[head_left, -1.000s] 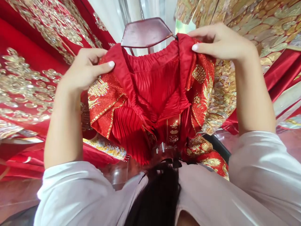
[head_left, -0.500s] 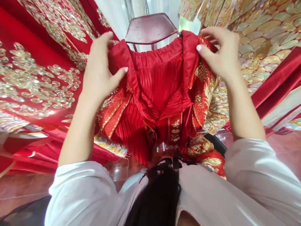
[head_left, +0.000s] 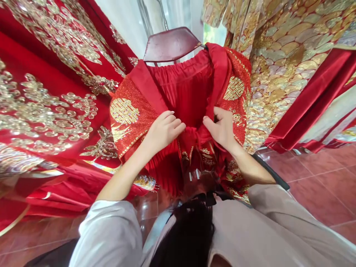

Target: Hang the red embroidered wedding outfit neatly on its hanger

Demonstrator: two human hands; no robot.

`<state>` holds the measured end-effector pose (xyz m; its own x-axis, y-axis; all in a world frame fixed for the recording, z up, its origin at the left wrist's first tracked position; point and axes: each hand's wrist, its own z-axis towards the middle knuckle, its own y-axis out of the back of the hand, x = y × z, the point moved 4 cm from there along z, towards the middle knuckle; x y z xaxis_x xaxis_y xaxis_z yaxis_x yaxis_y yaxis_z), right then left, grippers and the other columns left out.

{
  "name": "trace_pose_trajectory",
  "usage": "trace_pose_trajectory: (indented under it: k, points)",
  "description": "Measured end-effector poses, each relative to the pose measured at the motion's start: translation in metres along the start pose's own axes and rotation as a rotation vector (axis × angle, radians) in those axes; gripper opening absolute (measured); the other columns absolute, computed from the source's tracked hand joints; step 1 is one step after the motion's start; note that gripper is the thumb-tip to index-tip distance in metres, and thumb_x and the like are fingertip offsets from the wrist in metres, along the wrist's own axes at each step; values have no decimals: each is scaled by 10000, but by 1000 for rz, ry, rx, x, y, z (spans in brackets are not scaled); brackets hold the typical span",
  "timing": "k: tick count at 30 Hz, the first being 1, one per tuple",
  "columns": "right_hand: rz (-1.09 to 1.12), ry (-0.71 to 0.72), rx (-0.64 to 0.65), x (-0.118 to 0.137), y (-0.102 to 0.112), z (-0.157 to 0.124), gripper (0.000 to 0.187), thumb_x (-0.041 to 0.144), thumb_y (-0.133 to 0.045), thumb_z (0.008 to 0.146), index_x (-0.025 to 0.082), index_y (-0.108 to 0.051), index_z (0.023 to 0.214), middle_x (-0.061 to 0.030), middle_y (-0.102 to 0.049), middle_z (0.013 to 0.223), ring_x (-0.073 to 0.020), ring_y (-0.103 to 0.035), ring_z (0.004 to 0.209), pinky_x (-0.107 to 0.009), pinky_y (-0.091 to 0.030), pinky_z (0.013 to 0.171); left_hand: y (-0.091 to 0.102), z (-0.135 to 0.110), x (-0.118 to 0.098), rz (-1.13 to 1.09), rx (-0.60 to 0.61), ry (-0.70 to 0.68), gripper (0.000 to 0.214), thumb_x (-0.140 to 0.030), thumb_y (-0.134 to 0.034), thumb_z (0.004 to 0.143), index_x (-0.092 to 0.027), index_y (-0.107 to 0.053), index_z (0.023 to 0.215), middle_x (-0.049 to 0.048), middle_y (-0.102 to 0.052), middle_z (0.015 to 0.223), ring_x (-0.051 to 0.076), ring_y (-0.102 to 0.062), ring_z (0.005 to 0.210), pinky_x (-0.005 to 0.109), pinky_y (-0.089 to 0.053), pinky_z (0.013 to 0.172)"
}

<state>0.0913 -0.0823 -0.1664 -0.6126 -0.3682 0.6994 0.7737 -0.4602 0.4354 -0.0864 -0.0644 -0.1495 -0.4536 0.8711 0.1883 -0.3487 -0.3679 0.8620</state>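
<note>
A red jacket [head_left: 144, 92] with gold round emblems drapes over a dark wooden hanger [head_left: 172, 45]. Under its open front shows a pleated red skirt [head_left: 191, 89] with a gathered waistband. My left hand [head_left: 164, 129] is closed on the left front edge of the jacket, fingers curled over the cloth. On the opposite edge, my right hand [head_left: 221, 128] pinches the fabric between thumb and fingers. Both hands are at chest height of the garment, a short way apart, with bunched red cloth between them.
Red cloth with clear and gold beading [head_left: 55, 104] hangs on the left. A gold scale-patterned garment [head_left: 294, 66] hangs on the right, beside red velvet fabric [head_left: 314, 100]. Reddish floor tiles [head_left: 319, 181] show below, and white sheer curtain [head_left: 125, 22] behind.
Both hands have moved from the jacket's shoulders down and inward to its front edges. The jacket's shoulders now lie spread wider, showing the gold emblems.
</note>
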Motion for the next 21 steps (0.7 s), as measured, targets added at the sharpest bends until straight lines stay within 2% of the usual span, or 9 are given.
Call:
trace_pose_trajectory:
  k: [3, 6, 8, 10, 12, 14, 16, 18, 21]
  points:
    - [30, -17, -21, 9, -17, 10, 303, 205, -510, 743, 178, -283, 545, 19, -295, 520, -93, -277, 530, -255, -251, 549, -6, 2, -5, 18, -73, 50, 260, -227, -395, 928, -226, -558, 726, 11, -527, 638, 167, -480, 672, 387, -471, 905]
    - [38, -60, 20, -9, -38, 20, 278, 136, -537, 694, 190, -295, 567, 24, -334, 533, -101, -290, 528, -268, -283, 566, -14, -3, -1, 94, -105, 170, 248, -198, -387, 927, -216, -587, 780, 25, -547, 660, 179, -501, 702, 414, -457, 942]
    - [114, -78, 13, -25, -46, 18, 258, 130, -543, 678, 194, -308, 594, 26, -358, 555, -106, -311, 538, -264, -300, 562, -23, -12, -3, 118, -133, 255, 220, -187, -398, 917, -218, -614, 895, 44, -607, 760, 199, -547, 815, 447, -420, 995]
    - [223, -100, -33, -38, -45, 10, 231, 161, -559, 680, 195, -337, 626, 27, -377, 582, -107, -337, 558, -254, -316, 560, -37, -25, -13, 100, -198, 359, 260, -165, -399, 904, -232, -593, 1062, 65, -647, 952, 221, -555, 1004, 487, -366, 1045]
    - [327, -133, -87, -46, -39, -2, 195, 198, -569, 693, 194, -376, 669, 27, -396, 618, -106, -363, 582, -246, -333, 570, -57, -44, -35, 94, -345, 501, 339, -160, -408, 883, -245, -524, 1190, 83, -617, 1116, 244, -513, 1147, 529, -334, 1056]
    - [401, -173, -123, -50, -31, -12, 172, 217, -565, 706, 193, -394, 703, 26, -396, 641, -103, -377, 598, -239, -341, 576, -80, -67, -65, 194, -614, 708, 376, -251, -514, 833, -222, -485, 1206, 138, -586, 1119, 294, -510, 1139, 562, -378, 984]
    - [448, -211, -122, -53, -23, -19, 171, 220, -563, 710, 190, -395, 715, 27, -385, 649, -98, -373, 598, -233, -336, 569, -109, -85, -98, 180, -794, 887, 352, -315, -586, 781, -223, -508, 1112, 153, -581, 1039, 315, -540, 1050, 560, -427, 892]
    - [480, -242, -96, -54, -17, -22, 178, 225, -570, 707, 186, -397, 717, 27, -386, 656, -92, -372, 597, -227, -335, 568, -148, -88, -116, -163, -665, 1010, 224, -304, -558, 803, -235, -538, 1015, 121, -596, 983, 273, -575, 981, 505, -461, 873]
    - [518, -287, -59, -55, -10, -23, 177, 238, -581, 708, 173, -417, 728, 27, -413, 680, -79, -390, 610, -215, -350, 585, -188, -85, -124, -359, -556, 1144, 231, -326, -503, 851, -198, -520, 1042, 112, -590, 992, 213, -604, 911, 384, -518, 790]
